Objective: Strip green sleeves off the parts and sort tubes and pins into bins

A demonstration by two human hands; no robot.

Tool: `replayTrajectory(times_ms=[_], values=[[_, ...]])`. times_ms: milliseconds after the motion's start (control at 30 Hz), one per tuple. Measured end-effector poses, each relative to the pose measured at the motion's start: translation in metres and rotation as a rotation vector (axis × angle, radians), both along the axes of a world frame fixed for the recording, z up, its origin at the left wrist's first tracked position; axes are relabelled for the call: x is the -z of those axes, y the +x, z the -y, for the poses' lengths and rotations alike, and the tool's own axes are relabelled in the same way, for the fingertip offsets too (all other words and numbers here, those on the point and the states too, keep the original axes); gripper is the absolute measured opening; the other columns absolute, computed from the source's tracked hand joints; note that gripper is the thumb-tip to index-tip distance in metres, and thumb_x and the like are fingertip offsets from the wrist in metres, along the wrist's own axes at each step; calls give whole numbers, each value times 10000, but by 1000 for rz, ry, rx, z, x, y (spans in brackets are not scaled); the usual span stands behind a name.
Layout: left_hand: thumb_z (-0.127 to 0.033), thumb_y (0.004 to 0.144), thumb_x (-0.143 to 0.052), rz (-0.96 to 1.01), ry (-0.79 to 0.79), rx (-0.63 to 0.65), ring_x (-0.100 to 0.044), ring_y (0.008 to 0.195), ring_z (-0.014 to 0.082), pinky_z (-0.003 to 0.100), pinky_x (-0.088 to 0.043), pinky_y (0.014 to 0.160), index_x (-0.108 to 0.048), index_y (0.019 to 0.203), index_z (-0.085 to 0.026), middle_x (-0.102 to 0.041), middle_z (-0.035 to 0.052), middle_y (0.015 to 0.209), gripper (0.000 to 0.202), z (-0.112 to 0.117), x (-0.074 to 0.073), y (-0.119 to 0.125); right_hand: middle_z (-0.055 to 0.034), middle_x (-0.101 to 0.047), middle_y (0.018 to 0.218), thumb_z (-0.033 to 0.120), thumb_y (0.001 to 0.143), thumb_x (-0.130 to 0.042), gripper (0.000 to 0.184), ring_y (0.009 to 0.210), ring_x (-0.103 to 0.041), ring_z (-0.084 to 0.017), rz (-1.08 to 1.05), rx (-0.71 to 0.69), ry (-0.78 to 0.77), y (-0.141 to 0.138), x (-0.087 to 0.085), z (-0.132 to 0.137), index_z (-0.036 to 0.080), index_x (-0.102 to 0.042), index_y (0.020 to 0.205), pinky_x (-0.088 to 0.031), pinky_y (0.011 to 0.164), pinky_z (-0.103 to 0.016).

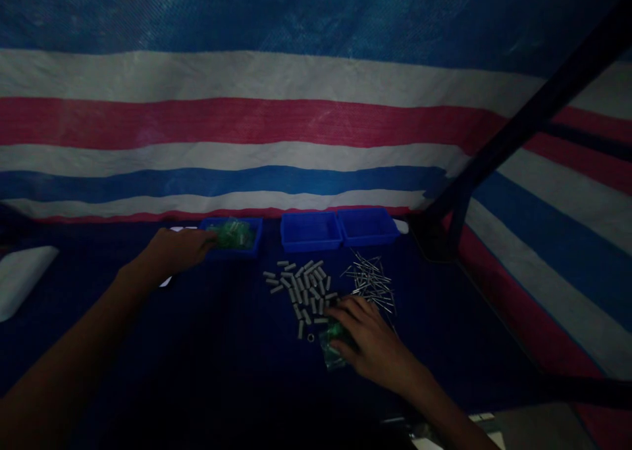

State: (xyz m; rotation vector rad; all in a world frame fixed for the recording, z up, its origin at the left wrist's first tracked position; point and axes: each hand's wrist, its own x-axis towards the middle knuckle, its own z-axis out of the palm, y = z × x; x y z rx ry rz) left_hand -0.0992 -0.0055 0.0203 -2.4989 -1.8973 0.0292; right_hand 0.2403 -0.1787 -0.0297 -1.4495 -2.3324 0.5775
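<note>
My left hand (180, 247) reaches to the left end of a blue tray (257, 238). Its fingers are pressed together at the edge of clear plastic bags with green contents (232, 233); whether they grip one is hidden. My right hand (368, 337) is curled over a small clear plastic bag (332, 352), also with something green inside, holding it near the table's front. Just beyond that hand lies a loose heap of short grey cylinders (303, 285). A pile of thin metal rods (371, 279) spreads behind the right knuckles.
Two more blue trays (311, 245) stand side by side at the back of the dark blue table (237, 318). A white object (24, 279) lies at far left. A striped tarp (276, 124) hangs behind, with a dark slanting post (513, 131) on the right.
</note>
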Motion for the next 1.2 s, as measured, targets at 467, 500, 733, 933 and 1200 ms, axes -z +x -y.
replayTrajectory(times_ms=[467,500,733,933,1200], values=[[-313,891,-327,153,334,-17,-400,1170,304,486,-381,891,-414,1284,-224,-469,126,1263,412,67,17,27,-227,-469,1251,516,828,-373,613,1262,-254,-374,363,1020,265,131,36,-87,74,-388,1253,-244,938,-591],[-318,883,-341,248,351,43,-452,1107,284,462,-393,892,-469,1223,-217,-525,123,1176,377,83,23,42,-218,-474,1254,529,828,-359,620,1269,-244,-369,381,1018,230,132,37,-87,82,-387,1256,-232,940,-597],[-438,751,-586,472,39,478,-476,1122,281,478,-418,882,-472,1234,-284,-565,63,1213,520,168,62,160,-205,-533,1194,475,861,-335,528,1273,-245,-345,446,986,274,118,36,-89,81,-443,1195,-222,931,-606],[-277,781,-584,457,0,494,-505,1104,273,544,-352,923,-508,1175,-262,-574,63,1208,402,163,73,173,-195,-547,1150,421,842,-410,435,1214,-326,-344,362,1014,459,107,28,-84,105,-492,1129,-262,910,-565],[-214,829,-542,633,137,448,-563,883,192,376,-442,769,-606,913,-245,-637,18,941,110,134,54,153,-62,-638,850,364,837,-475,229,890,-546,-238,-172,462,249,30,14,-45,198,-604,928,-400,807,-420]])
